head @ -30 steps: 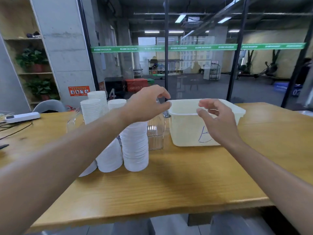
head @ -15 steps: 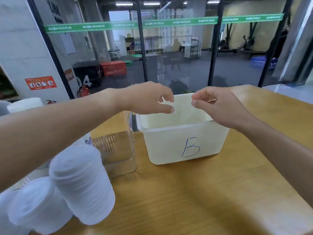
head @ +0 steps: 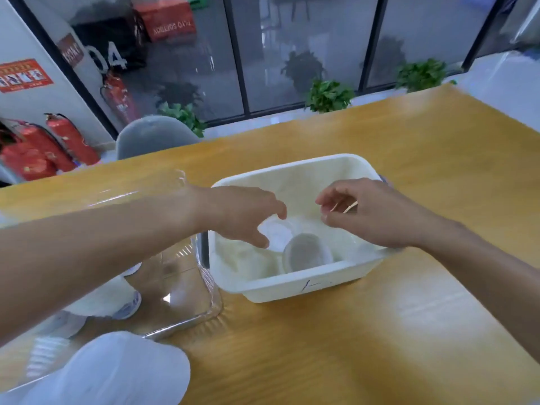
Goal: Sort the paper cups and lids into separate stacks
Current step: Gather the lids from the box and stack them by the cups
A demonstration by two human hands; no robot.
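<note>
Two bare hands are held over the white tub (head: 292, 283), which stands near the middle of the wooden table (head: 380, 331). The left hand (head: 242, 214) is reached in from the tub's left rim, palm down, fingers relaxed and spread; nothing is gripped, though whether its fingertips touch the lids (head: 277, 235) below cannot be told. The right hand (head: 371, 211) is poised above the tub's right side, fingers loosely curled with thumb and forefinger close together; nothing can be made out between them. Inside the tub a paper cup (head: 306, 252) is seen lying against the near wall, with pale lids blurred beside it. A clear container (head: 187, 302) is set just left of the tub, partly hidden by the left forearm. A stack of cups (head: 122, 372) is cut off at the bottom edge near the table's near left corner. Fire extinguishers (head: 67, 138), a grey chair (head: 155, 135) and plants (head: 327, 95) are seen beyond the far edge.
</note>
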